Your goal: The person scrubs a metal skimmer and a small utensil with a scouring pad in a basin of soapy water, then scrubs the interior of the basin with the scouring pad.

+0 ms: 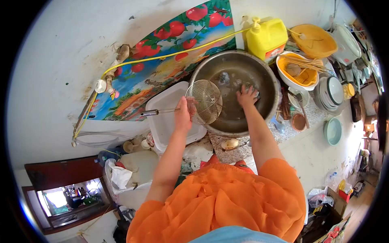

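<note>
My left hand (184, 115) grips a wire skimmer (208, 97) by the edge of its round spiral mesh, beside the handle. The metal handle points left over a white plastic tub (166, 125), and the mesh overlaps the left rim of a large metal basin (267, 117). Inside the basin, low over murky water, my right hand (246, 96) faces palm down with bent fingers. A small greyish, shiny thing shows at those fingertips; its kind cannot be made out. Pale bits or suds lie in the water near the far wall.
A yellow jug (265, 38) stands behind the basin. To the right are an orange bowl (296, 71) with chopsticks, stacked plates (330, 93) and a green bowl (333, 131). A tap (101, 86) with a yellow hose is on the left wall.
</note>
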The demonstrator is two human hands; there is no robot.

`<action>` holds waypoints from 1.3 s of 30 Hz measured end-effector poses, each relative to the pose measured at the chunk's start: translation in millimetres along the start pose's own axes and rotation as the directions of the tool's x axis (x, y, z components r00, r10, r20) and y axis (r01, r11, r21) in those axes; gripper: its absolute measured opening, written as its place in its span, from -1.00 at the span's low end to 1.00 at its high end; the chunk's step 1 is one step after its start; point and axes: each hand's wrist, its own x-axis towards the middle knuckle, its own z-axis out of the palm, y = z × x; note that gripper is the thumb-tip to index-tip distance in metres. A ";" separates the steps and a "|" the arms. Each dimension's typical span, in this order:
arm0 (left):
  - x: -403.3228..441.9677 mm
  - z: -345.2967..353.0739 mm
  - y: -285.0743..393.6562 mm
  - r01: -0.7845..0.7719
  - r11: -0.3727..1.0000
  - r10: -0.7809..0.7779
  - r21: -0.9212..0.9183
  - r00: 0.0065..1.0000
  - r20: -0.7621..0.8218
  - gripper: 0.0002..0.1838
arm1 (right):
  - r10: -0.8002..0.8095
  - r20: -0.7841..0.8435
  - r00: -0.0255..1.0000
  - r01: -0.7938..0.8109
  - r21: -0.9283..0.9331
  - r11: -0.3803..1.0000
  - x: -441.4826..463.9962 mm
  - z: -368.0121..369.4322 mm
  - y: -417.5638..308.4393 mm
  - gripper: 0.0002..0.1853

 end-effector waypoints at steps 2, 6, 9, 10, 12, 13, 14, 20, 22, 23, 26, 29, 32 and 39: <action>1.3 5.4 0.1 0.008 0.997 -0.012 -0.079 0.998 -0.058 -0.65 | -0.224 0.166 0.960 0.252 -0.175 0.952 -25.9 7.9 -11.3 -0.43; 7.3 0.5 1.4 0.027 0.998 -0.027 -0.062 1.000 -0.002 -0.69 | -0.264 0.191 0.945 0.248 0.101 0.963 -10.5 16.4 0.8 -0.43; 10.9 0.1 -2.8 0.054 0.997 -0.055 0.048 0.999 0.002 -0.71 | 0.147 0.046 0.988 -0.150 0.507 0.849 8.8 15.4 -5.9 -0.61; 12.9 2.4 -5.2 0.049 0.992 -0.050 0.119 0.999 0.009 -0.73 | 0.135 0.140 0.981 -0.194 0.756 0.625 10.4 8.2 -8.4 -0.66; 22.5 13.8 -11.5 0.022 0.968 -0.031 0.249 0.999 0.035 -0.75 | 0.028 0.146 0.989 -0.149 0.960 0.239 -6.2 -27.5 -25.5 -0.80; 25.0 18.0 -16.1 0.018 0.964 -0.037 0.265 0.997 0.065 -0.77 | -0.038 0.083 0.996 -0.079 0.992 0.100 -35.3 -63.1 -42.8 -0.81; 27.2 21.8 -21.2 0.015 0.959 -0.044 0.282 0.994 0.096 -0.79 | -0.085 0.144 0.986 -0.133 0.984 0.120 -65.4 -101.8 -57.1 -0.85; 23.1 43.7 -38.4 -0.237 0.908 0.086 0.346 0.912 0.400 -0.82 | -0.308 -0.602 0.736 0.602 0.377 0.704 -114.7 -123.8 -95.3 -0.76; 5.8 60.2 -11.8 -0.287 0.868 0.082 0.405 0.888 0.453 -0.83 | -0.188 -0.557 0.809 0.506 0.496 0.706 -84.2 -124.9 -87.2 -0.73; 2.2 63.8 -1.9 -0.301 0.860 0.079 0.411 0.876 0.476 -0.83 | -0.150 -0.342 0.928 0.360 0.712 0.603 -63.7 -128.2 -77.6 -0.69; -2.2 69.3 19.8 -0.323 0.820 0.049 0.472 0.862 0.505 -0.84 | -0.187 -0.044 0.981 0.129 0.873 0.469 -60.3 -159.5 -62.2 -0.59; -0.4 73.0 21.8 -0.316 0.794 0.015 0.519 0.864 0.503 -0.83 | -0.455 -0.680 0.575 0.747 0.210 0.631 -79.7 -148.1 -87.1 -0.54; 6.3 70.4 18.9 -0.281 0.793 -0.019 0.541 0.876 0.482 -0.83 | -0.317 -0.525 0.790 0.588 0.501 0.635 -77.0 -158.0 -82.5 -0.50; 2.4 73.1 31.0 -0.197 0.926 0.053 0.322 0.912 0.406 -0.81 | -0.098 -0.497 0.862 0.433 0.622 0.653 -65.4 -172.5 -83.8 -0.49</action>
